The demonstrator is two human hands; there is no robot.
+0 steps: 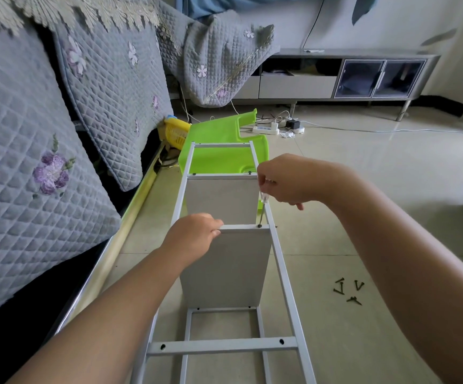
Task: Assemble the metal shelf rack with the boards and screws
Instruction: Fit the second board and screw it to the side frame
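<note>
Step in hand: fixing the near board (226, 266) to the metal rack frame (285, 286), which lies on its side on the floor beside the sofa. Left hand (194, 235) grips the board's top edge, fingers curled over it, steadying. Right hand (283, 180) clenches a screwdriver (263, 206), tip on a screw (259, 225) at the board's right corner, against the frame rail. Spare screws (348, 289) lie right of the frame. Next, prob: keep tip seated & vertical, drive home, then do the board's left corner

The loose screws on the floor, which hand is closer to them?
Right. The right hand grips the screwdriver at the rack's right rail, up and left of the loose screws. The left hand holds the board's edge farther left.
</note>
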